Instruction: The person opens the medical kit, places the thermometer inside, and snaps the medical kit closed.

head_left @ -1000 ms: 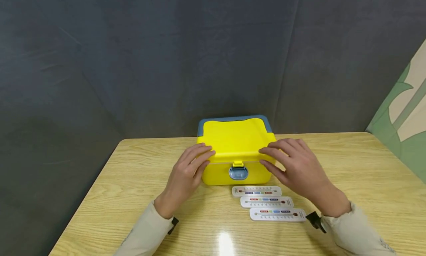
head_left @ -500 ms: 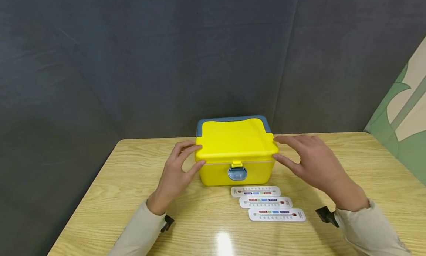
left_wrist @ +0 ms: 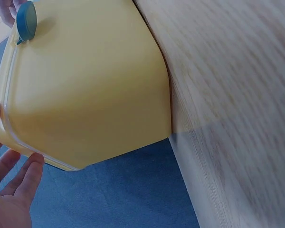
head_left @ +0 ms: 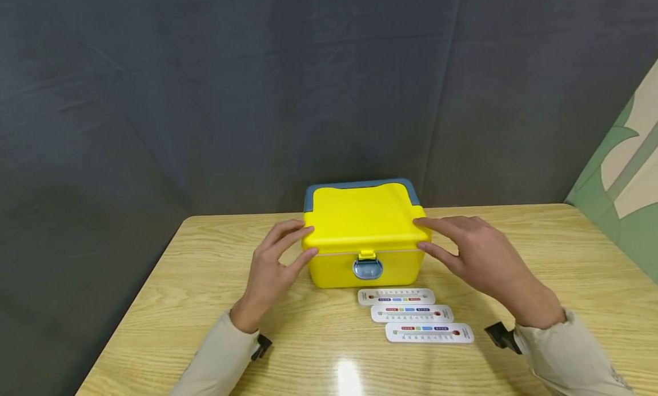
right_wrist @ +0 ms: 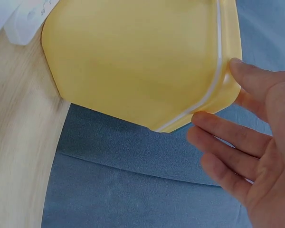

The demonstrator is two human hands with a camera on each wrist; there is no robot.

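A yellow plastic box (head_left: 362, 267) with its yellow lid (head_left: 362, 216) down stands mid-table in the head view. A blue-grey latch (head_left: 367, 268) is on its front and a blue-grey handle (head_left: 360, 184) lies along the back. My left hand (head_left: 269, 273) touches the lid's left front corner, thumb at the front rim and fingertips along the side. At the opposite corner my right hand (head_left: 483, 256) does likewise; in the right wrist view its fingers (right_wrist: 232, 130) are extended, with fingertips against the rim. The lid's inside is hidden.
Before the box lie three white strip thermometers (head_left: 396, 296) (head_left: 412, 313) (head_left: 429, 332), staggered toward the right. The wooden table (head_left: 169, 304) ends behind the box, near a dark curtain (head_left: 308, 99). A patterned panel (head_left: 624, 167) stands at the right.
Both hands have moved apart from the lid's front edge to its two corners. In the last half second the right hand has come slightly inward. Box and thermometers stay put.
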